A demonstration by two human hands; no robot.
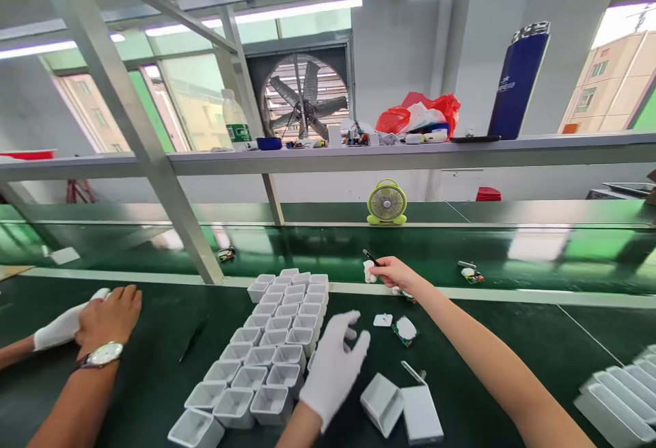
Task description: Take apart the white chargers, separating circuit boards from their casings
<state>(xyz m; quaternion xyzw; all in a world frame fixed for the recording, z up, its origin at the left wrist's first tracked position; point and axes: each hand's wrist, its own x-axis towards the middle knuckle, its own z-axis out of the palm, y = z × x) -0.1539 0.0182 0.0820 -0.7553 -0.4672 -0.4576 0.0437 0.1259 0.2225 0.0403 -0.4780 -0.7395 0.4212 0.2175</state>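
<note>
My left hand (334,366), in a white glove, hovers with its fingers spread at the right edge of a block of several white square housings (279,342) on the dark green bench. It holds nothing. My right hand (392,272), bare, reaches out to the near edge of the conveyor belt (318,257) and pinches thin black tweezers (371,257). Below that arm lie a small white piece (383,319) and a small circuit board with a round white part (406,330). Two bigger white housings (382,403) lie next to my left wrist.
A co-worker's hands (105,315), one gloved and one with a wristwatch, rest at the left, with black tweezers (192,339) lying nearby. Small parts (469,272) ride the belt. A yellow-green fan (387,202) stands behind it. White trays (620,400) are stacked at the right edge.
</note>
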